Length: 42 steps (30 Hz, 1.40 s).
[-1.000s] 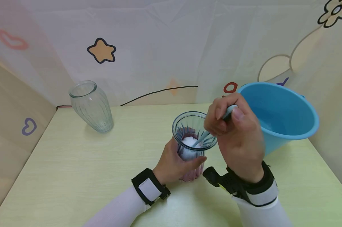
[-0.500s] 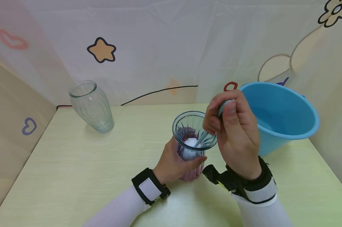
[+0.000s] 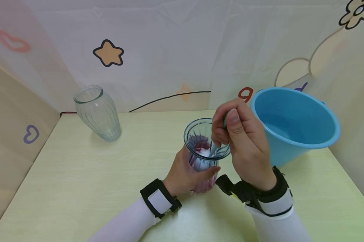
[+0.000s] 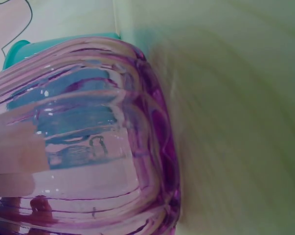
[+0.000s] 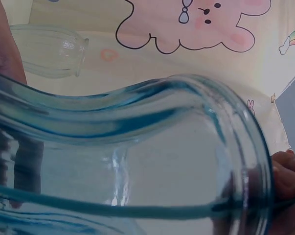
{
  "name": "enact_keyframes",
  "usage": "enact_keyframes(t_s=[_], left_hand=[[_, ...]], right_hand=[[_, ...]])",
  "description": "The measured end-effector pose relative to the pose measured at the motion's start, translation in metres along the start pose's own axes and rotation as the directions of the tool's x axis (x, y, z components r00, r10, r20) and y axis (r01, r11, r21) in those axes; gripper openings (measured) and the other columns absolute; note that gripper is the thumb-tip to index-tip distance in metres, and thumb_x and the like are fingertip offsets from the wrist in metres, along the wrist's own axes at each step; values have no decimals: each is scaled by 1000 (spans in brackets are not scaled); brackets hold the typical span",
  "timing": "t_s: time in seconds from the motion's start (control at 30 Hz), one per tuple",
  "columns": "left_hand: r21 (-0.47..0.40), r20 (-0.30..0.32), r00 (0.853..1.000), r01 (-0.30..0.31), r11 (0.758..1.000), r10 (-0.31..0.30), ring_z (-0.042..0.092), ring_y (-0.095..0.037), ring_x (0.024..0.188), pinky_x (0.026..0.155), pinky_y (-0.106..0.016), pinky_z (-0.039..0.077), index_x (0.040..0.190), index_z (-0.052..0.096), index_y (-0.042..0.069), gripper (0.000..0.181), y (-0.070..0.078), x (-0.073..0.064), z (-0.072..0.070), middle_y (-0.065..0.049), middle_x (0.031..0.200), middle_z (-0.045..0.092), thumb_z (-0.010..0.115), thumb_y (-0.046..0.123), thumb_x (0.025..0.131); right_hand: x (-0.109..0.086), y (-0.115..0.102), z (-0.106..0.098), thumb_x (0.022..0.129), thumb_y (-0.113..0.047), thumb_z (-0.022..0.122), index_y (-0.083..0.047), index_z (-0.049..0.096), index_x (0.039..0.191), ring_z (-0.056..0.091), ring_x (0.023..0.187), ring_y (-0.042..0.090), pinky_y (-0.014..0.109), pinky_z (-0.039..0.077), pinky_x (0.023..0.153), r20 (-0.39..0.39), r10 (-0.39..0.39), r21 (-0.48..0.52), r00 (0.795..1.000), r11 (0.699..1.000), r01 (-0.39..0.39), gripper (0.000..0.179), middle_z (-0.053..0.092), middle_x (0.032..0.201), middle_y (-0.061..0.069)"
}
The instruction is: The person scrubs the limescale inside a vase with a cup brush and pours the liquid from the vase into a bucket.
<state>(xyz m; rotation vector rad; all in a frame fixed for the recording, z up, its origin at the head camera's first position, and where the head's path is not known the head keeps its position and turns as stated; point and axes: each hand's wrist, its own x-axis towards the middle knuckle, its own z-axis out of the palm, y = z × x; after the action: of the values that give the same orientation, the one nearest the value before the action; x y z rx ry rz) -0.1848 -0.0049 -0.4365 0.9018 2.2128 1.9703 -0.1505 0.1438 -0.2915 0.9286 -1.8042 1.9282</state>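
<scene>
A ribbed glass vase [image 3: 197,131], blue at the rim and purple towards the base, stands on the table. My left hand [image 3: 182,173] grips it low from the left, thumb across its near side. In my right hand [image 3: 245,144] is the light blue handle of a bottle brush [image 3: 213,149], pinched between thumb and curled fingers above the rim. The brush slants down into the vase, where its white, rounded head shows through the glass. In the right wrist view the long handle [image 5: 137,210] runs through the glass, with fingertips [image 5: 286,181] at the right edge.
A clear ribbed vase [image 3: 98,116] stands at the back left. On the right, a light blue bucket [image 3: 300,146] sits close behind my right hand. The pale table [image 3: 94,181] ends at a printed cloth backdrop [image 3: 167,50].
My right hand has shifted left over the vase, and the brush handle stands steeper. The white head sits a little deeper in the vase. My left hand and the vase stay put.
</scene>
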Motion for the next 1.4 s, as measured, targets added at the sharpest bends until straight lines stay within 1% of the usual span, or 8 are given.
enact_keyframes(t_s=[0.17, 0.27, 0.5, 0.73, 1.07, 1.17, 1.3, 1.4], left_hand=[[-27, 5, 1000, -9, 1000, 10, 67, -22, 109, 98, -33, 57, 140, 43, 24, 72, 1, 0, 0, 0, 125, 66, 86, 20, 82], [-33, 9, 1000, -11, 999, 12, 66, -23, 112, 99, -34, 57, 142, 42, 25, 74, 1, 0, -1, 0, 127, 65, 86, 19, 82], [-3, 9, 1000, -8, 1000, 8, 63, -15, 118, 103, -35, 55, 144, 41, 24, 76, 1, 0, -1, 0, 132, 63, 85, 17, 82], [-14, 9, 1000, -1, 1000, 2, 64, -16, 116, 102, -35, 56, 142, 41, 23, 75, 1, -1, -1, 1, 130, 63, 85, 14, 81], [-31, 8, 1000, -12, 999, 13, 65, -22, 116, 101, -35, 56, 143, 42, 23, 76, 0, -1, -1, -1, 131, 64, 85, 14, 82], [-30, 6, 1000, -8, 1000, 8, 66, -19, 111, 98, -34, 58, 142, 43, 20, 73, 0, -1, -1, -2, 127, 66, 85, 16, 82], [-13, 3, 1000, 2, 1000, -2, 67, -16, 108, 95, -34, 59, 141, 44, 16, 71, -1, -1, 0, -2, 124, 66, 85, 19, 82], [9, -3, 1000, 4, 1000, -4, 66, -15, 109, 94, -34, 59, 140, 45, 16, 71, -1, -1, 0, -2, 125, 66, 85, 21, 82]], right_hand=[[0, 1, 2, 113, -18, 34, 10, 49, 97, 48, 66, 18, 29, 50, 62, 25, 45, -108, 999, 993, -42, 36, 48, 74, 3], [-1, 1, 4, 112, -15, 36, 10, 50, 95, 49, 66, 18, 29, 50, 63, 27, 59, -127, 998, 990, -55, 34, 49, 73, 4], [0, 1, 7, 110, -6, 37, 3, 52, 92, 50, 67, 18, 30, 47, 62, 50, 77, -156, 996, 985, -68, 26, 49, 73, 5], [0, 3, 7, 111, -9, 37, 2, 49, 92, 48, 67, 19, 32, 44, 62, 97, 81, -144, 992, 987, -66, 25, 45, 73, 5], [-1, 3, 6, 113, -23, 37, 7, 45, 91, 47, 66, 21, 31, 47, 61, 8, 62, -115, 998, 992, -61, 38, 43, 75, 3], [0, 2, 5, 113, -23, 37, 7, 44, 91, 45, 64, 21, 29, 48, 61, -17, 33, -75, 999, 997, -34, 37, 42, 75, 3], [1, 3, 3, 111, -27, 42, -1, 47, 93, 40, 63, 21, 30, 48, 61, -46, -3, 49, 999, 999, 5, 32, 40, 73, 4], [0, 4, 2, 109, -31, 47, -7, 50, 94, 37, 62, 21, 31, 43, 60, -77, -22, 147, 997, 989, 34, 28, 38, 72, 6]])
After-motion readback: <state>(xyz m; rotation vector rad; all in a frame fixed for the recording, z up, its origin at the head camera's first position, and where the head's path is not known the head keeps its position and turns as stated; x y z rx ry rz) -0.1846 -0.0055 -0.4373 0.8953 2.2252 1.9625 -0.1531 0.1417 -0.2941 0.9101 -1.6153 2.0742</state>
